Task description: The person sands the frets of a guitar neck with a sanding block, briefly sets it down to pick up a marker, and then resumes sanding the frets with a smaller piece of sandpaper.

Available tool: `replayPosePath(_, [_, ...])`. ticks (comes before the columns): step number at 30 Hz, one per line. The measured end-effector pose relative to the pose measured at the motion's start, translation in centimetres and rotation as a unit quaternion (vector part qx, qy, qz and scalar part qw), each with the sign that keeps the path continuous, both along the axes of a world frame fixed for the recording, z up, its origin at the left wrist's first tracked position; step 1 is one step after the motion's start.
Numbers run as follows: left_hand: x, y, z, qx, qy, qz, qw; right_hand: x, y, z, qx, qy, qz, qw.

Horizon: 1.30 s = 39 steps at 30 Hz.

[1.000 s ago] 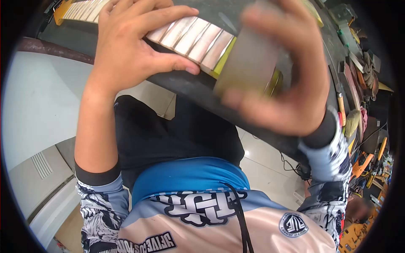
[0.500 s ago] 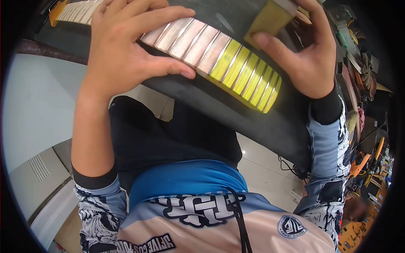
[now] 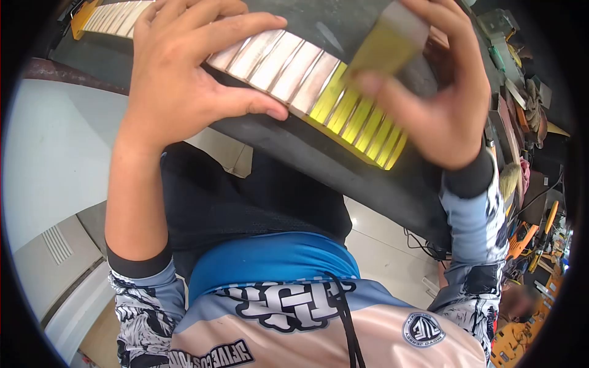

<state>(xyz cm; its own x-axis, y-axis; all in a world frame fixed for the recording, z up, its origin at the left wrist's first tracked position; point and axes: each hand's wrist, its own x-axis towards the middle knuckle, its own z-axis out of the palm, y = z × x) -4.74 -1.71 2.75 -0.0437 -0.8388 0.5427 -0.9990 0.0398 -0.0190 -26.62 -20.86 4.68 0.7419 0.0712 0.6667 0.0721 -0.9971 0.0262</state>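
Note:
A fretted neck (image 3: 305, 73) lies across the dark worktop, with pale, whitish spaces between its metal frets and bright yellow-green ones at its right end. My left hand (image 3: 184, 80) is wrapped over the neck left of the middle, its thumb along the near edge and its fingers over the far side. My right hand (image 3: 445, 104) grips a yellowish block (image 3: 388, 46), blurred by motion, over the yellow-green end. The block hides part of the frets there. Its thumb lies near the block's lower edge.
The dark worktop (image 3: 294, 150) runs diagonally under the neck. An orange-yellow piece (image 3: 81, 19) stands at the neck's far left end. Tools and scraps crowd the right side, among them an orange-handled tool (image 3: 523, 240). A white panel (image 3: 61, 159) is at the left.
My right hand and the block have moved left and down over the yellow-green frets. The right end of the neck has shifted slightly downward. My left hand keeps its grip.

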Motion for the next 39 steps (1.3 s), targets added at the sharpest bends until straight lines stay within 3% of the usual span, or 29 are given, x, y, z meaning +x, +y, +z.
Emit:
replayPosePath(2, [0.2,0.1,0.2,-0.003,-0.004,-0.013,1.0,-0.2,-0.8,-0.3,0.167,0.024,-0.007,0.986])
replayPosePath(5, [0.1,0.0,0.3,0.006,0.002,-0.018,1.0,-0.1,-0.7,0.7,0.179,0.001,-0.089,0.98])
replayPosePath(9, [-0.4,0.0,0.9,0.012,0.003,-0.003,1.0,-0.8,-2.9,0.0,0.158,-0.039,-0.035,0.986])
replayPosePath(10, [-0.4,0.2,0.6,0.017,0.007,-0.003,1.0,-1.4,-3.2,0.0,0.169,0.014,-0.101,0.98])
replayPosePath(13, [-0.7,0.3,0.8,0.024,0.007,0.003,1.0,-0.8,-3.2,-0.7,0.188,-0.027,-0.016,0.982])
replayPosePath(16, [-0.8,0.2,0.7,0.02,0.005,0.002,1.0,-1.2,-2.8,-0.4,0.201,0.001,-0.071,0.977])
replayPosePath(22, [-1.0,-0.2,0.7,0.019,0.007,-0.007,1.0,-1.6,-2.8,-0.2,0.206,0.011,-0.083,0.975])
replayPosePath(25, [-1.1,-0.2,0.8,0.022,0.008,-0.005,1.0,-1.7,-3.2,-0.4,0.218,-0.005,-0.031,0.976])
replayPosePath(31, [-1.2,0.0,0.9,0.02,0.01,-0.006,1.0,-1.2,-1.8,-0.7,0.24,-0.026,-0.059,0.969])
replayPosePath(34, [-1.4,0.0,1.0,0.024,0.01,-0.002,1.0,-3.7,-12.7,-5.4,0.505,-0.08,0.177,0.841])
replayPosePath(35, [-1.5,-0.1,1.1,0.027,0.009,0.0,1.0,-8.4,-7.1,-1.2,0.505,-0.08,0.177,0.841])
replayPosePath(36, [-1.5,-0.1,1.1,0.024,0.009,0.001,1.0,-5.0,-4.1,0.8,0.403,-0.026,0.018,0.915])
replayPosePath(37, [-1.6,-0.1,1.0,0.021,0.009,0.001,1.0,0.0,1.9,2.5,0.284,0.028,-0.143,0.948])
replayPosePath(39, [-1.7,-0.3,1.1,0.021,0.008,0.002,1.0,0.4,1.8,1.8,0.269,-0.024,-0.117,0.956])
